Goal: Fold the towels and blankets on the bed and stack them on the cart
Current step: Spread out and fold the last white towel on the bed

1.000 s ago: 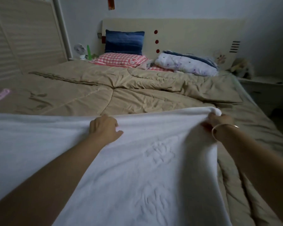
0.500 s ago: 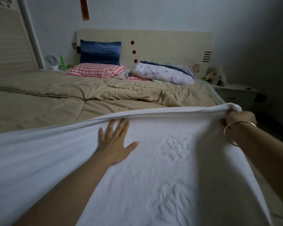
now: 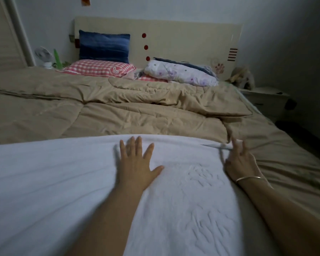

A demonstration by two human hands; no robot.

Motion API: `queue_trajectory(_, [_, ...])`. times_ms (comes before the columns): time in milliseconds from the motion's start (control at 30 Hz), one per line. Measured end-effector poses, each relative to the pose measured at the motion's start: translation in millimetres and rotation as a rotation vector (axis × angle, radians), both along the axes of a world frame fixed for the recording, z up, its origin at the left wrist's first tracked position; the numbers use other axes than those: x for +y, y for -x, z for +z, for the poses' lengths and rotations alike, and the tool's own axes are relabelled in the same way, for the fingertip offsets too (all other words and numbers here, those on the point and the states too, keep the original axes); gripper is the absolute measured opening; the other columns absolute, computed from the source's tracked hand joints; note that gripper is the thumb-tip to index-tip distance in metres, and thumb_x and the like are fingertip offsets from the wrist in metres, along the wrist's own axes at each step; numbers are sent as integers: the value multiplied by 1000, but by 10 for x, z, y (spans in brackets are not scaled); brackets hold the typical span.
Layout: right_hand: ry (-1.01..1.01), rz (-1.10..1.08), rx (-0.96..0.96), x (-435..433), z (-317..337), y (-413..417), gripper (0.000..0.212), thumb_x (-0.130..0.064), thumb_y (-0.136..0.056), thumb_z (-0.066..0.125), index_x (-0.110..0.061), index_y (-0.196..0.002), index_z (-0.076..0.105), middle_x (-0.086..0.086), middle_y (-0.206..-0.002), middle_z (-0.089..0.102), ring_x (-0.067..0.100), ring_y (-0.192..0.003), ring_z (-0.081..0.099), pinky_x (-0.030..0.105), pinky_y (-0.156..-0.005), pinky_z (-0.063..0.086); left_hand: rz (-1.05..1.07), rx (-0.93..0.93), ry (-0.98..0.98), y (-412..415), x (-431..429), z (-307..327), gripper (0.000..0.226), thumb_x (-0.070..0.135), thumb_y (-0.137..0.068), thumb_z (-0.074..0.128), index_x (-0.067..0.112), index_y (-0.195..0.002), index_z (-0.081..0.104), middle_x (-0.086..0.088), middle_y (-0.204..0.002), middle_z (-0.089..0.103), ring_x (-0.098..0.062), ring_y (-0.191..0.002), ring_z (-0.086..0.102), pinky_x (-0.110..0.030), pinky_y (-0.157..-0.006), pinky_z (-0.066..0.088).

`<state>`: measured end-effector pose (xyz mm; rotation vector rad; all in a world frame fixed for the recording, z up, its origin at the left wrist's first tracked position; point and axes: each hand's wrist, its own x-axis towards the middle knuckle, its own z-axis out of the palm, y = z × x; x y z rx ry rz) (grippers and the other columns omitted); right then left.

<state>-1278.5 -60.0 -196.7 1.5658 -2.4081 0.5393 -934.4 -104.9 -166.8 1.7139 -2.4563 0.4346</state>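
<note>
**Dim room, soft wide-angle frame**

Light is low, flat and bluish. The white towel [image 3: 63,182] is the brightest surface, greying toward its right edge. The right wall [image 3: 294,52] falls into deep shadow, and the left side of the room reads lighter. A faint shadow sits along the left hand [image 3: 137,167]. On the right hand [image 3: 238,161] the fingers are smeared by motion blur. The whole frame is soft and grainy, with fine detail lost. The wardrobe edge [image 3: 17,30] leans from lens distortion, and the right-hand corners darken.

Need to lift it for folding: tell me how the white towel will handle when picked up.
Probably floppy: the white towel lies in soft ripples under the flat left hand. Its embossed terry surface should resist slipping.
</note>
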Motion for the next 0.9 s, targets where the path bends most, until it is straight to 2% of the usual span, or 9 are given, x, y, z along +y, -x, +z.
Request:
queue_trajectory(100, [0,24,-93,191,258,-261,67,-28,-86,47,-14,-149,28,21,-154,19,36,-141,19,45,-112,26,-181,-51,26,48,411,158,47,27,-99,28,21,-143,41,-18,-142,41,-34,-130,40,-52,-111,24])
queue_trajectory(167, [106,92,-351,445,528,-451,66,-20,-87,60,-11,-147,33,20,-151,26,35,-140,24,41,-112,24,-233,142,-3,-174,689,181,42,22,-82,34,20,-103,70,-6,-99,63,-27,-91,61,-41,-81,47])
queue_trajectory(200, [122,164,-417,585,611,-532,60,-21,-90,59,-8,-144,37,20,-147,34,35,-137,31,37,-111,25,-227,298,-97,-349,822,160,42,25,-80,35,20,-99,72,-3,-97,65,-26,-90,62,-39,-77,51])
queue_trajectory(233, [78,234,-446,806,713,-623,54,-24,-94,55,-5,-142,40,19,-144,39,34,-135,35,34,-111,25,-219,465,-161,-494,960,124,46,30,-82,34,20,-110,70,0,-111,65,-24,-103,61,-37,-87,51])
queue_trajectory(300, [-176,337,-414,1292,819,-858,53,-38,-101,36,-11,-147,33,12,-153,29,28,-142,24,35,-116,17,-214,549,-330,-742,1269,100,63,45,-86,24,25,-140,50,10,-147,43,-12,-136,39,-30,-115,26])
queue_trajectory(400, [-607,330,-245,2144,794,-1211,67,-65,-93,7,-34,-152,10,-4,-161,-2,19,-148,-6,46,-119,-2,-193,366,-396,-842,1772,190,78,58,-82,-2,31,-153,17,14,-159,11,-3,-147,7,-27,-120,1])
queue_trajectory(533, [-621,320,-144,2863,756,-1626,66,-61,-96,20,-34,-152,-2,-5,-160,-14,15,-146,-18,46,-117,-10,-163,226,-395,-826,2513,280,97,63,-67,-21,25,-154,-2,8,-161,-6,-5,-147,-6,-31,-120,-5])
queue_trajectory(767, [-709,379,-106,3524,948,-2068,68,-57,-97,30,-28,-153,5,-1,-161,-3,19,-148,-6,50,-117,-1,-294,175,-412,-981,3615,235,106,71,-59,-42,26,-150,-10,11,-155,-15,-2,-144,-13,-31,-119,-11])
queue_trajectory(900, [-480,455,-237,4060,1142,-2197,41,-37,-93,50,-27,-133,49,0,-138,47,20,-131,41,40,-108,26,-359,258,-466,-1287,4111,300,106,76,-60,-37,35,-151,-1,18,-154,-10,6,-141,-12,-25,-118,-10])
